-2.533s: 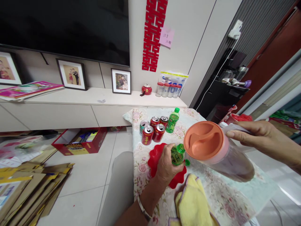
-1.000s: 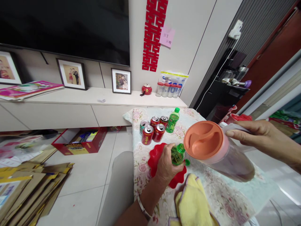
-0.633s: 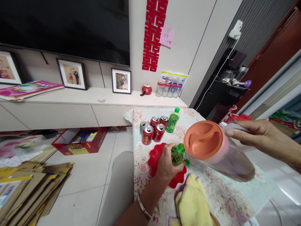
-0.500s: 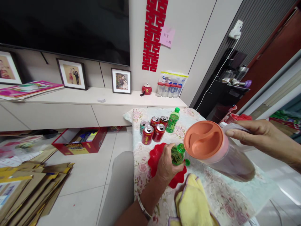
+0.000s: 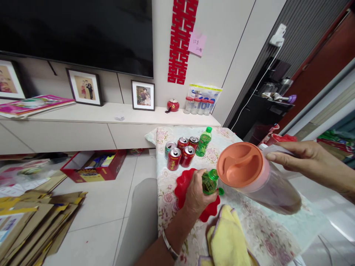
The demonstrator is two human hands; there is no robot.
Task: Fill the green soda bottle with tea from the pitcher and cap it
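My left hand [image 5: 195,194] is wrapped round a green plastic bottle [image 5: 209,183] with no cap on its neck, held over a red scalloped plate [image 5: 181,184]. In my right hand [image 5: 302,157] is the handle of a clear pitcher [image 5: 277,192] with an orange lid [image 5: 240,164]. The pitcher is tilted, its lid side close to the bottle's mouth, and holds brownish liquid. Whether any liquid is flowing I cannot tell. A green cap [image 5: 221,191] lies just right of the bottle. Nearer me lies a yellow cloth [image 5: 230,240].
Several drink cans [image 5: 174,159] and a capped green bottle [image 5: 203,141] stand farther back on the flowered tablecloth [image 5: 168,192]. Behind the table runs a white cabinet [image 5: 155,116] with jars [image 5: 196,106]. Flattened cardboard [image 5: 47,221] and a red box [image 5: 94,175] lie on the floor at left.
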